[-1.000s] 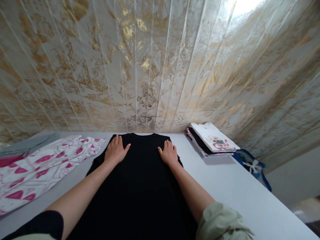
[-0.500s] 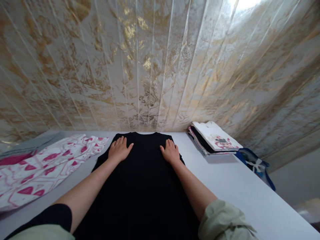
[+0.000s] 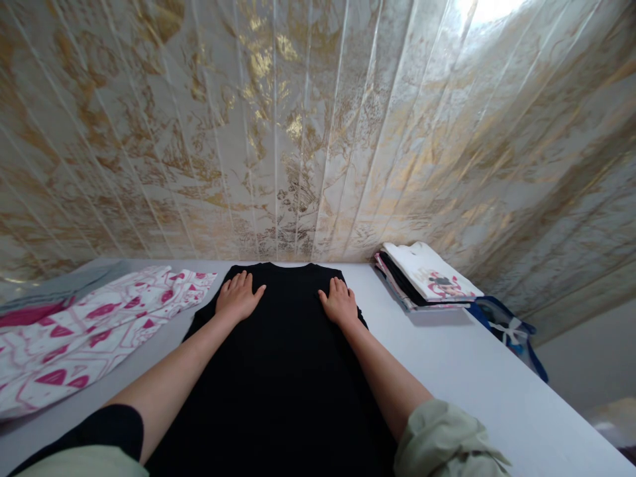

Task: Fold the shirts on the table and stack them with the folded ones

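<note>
A black shirt [image 3: 283, 371] lies spread on the white table [image 3: 447, 377], its neckline at the far edge by the curtain. My left hand [image 3: 238, 295] rests flat on the shirt's upper left, near the shoulder, fingers stretched out. On the upper right of the shirt lies my right hand [image 3: 338, 299], also flat with the thumb pointing inward. Neither hand grips the fabric. The shirt's lower end runs out of view at the bottom.
Pink-and-white printed cloth [image 3: 109, 324] and grey cloth [image 3: 74, 285] lie on the left. At the back right is a stack of folded clothes [image 3: 430, 275], a white top uppermost. Beyond it sits a blue-edged bag [image 3: 511, 331]. A gold-patterned curtain [image 3: 298, 132] hangs behind.
</note>
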Demonstrator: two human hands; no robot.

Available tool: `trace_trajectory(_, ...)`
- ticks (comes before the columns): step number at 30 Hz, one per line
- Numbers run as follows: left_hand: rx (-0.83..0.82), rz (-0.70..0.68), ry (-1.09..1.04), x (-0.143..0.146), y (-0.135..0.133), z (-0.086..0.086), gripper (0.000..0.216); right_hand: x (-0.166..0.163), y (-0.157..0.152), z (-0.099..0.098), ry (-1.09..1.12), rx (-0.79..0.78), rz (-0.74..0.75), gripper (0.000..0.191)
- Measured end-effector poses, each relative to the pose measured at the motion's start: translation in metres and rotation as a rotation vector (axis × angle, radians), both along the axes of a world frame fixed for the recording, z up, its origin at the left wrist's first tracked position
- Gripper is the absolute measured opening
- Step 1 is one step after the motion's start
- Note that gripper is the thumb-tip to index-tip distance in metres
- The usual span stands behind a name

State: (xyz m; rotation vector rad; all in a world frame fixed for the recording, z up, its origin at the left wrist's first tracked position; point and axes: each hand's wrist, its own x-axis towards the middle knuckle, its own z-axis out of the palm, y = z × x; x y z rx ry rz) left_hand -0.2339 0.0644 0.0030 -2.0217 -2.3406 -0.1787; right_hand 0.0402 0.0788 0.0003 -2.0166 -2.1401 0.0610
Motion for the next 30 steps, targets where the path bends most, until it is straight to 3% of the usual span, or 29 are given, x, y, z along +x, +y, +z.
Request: trace_trajectory(30, 0.014, 0.006, -0.004, 0.0005, -0.0005, 0.0, 0.074, 0.0003, -0.0002, 0.0009, -0.016, -0.012, 0.007, 0.067)
